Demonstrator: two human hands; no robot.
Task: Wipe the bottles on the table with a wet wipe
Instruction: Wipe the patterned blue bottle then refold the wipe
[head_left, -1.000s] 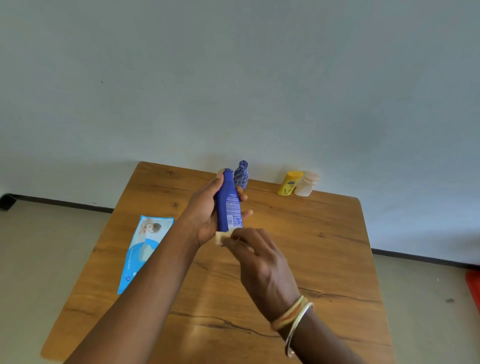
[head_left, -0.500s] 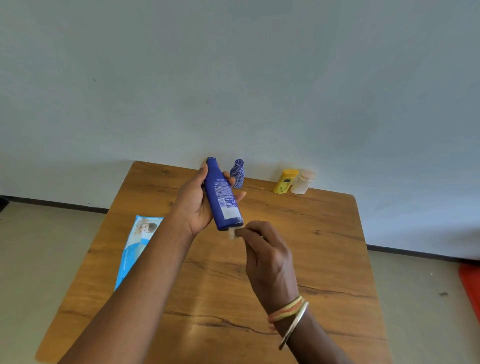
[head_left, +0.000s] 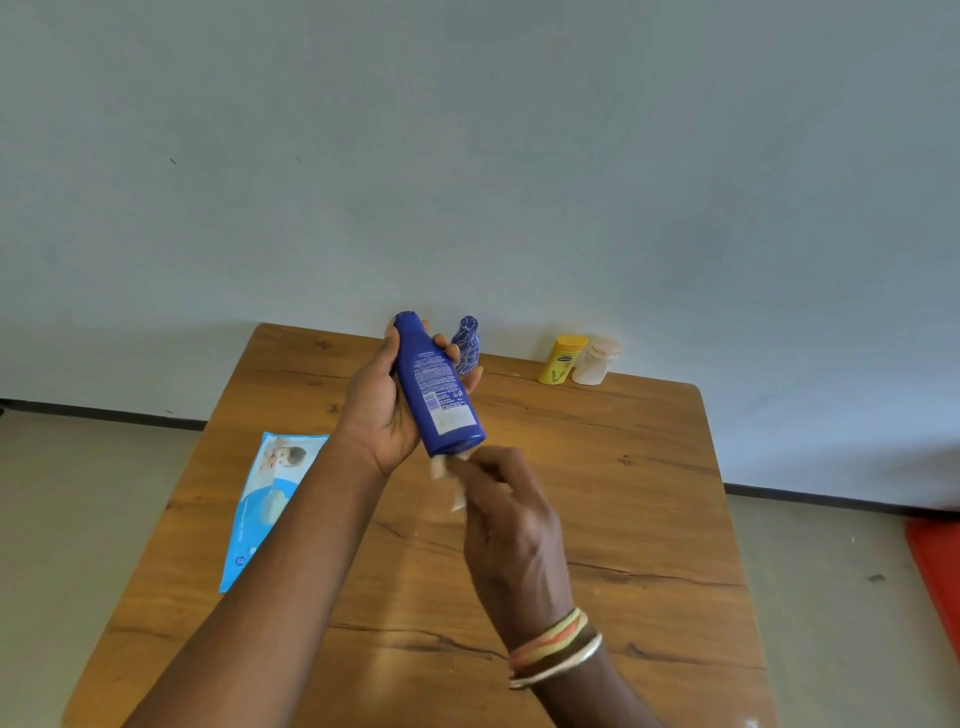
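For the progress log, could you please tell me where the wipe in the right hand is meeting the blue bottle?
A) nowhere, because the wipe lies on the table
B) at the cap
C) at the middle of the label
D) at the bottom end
D: the right hand pinches the wet wipe right at the bottom end of the blue bottle, which the left hand grips with its cap pointing away.

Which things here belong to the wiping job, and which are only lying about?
Job: tall dark blue plastic bottle in the left hand; white wet wipe pinched in the right hand; small blue patterned bottle, yellow plastic bottle and pale pink bottle at the back.
Lying about: flat light blue wipes pack on the wooden table; red object on the floor.
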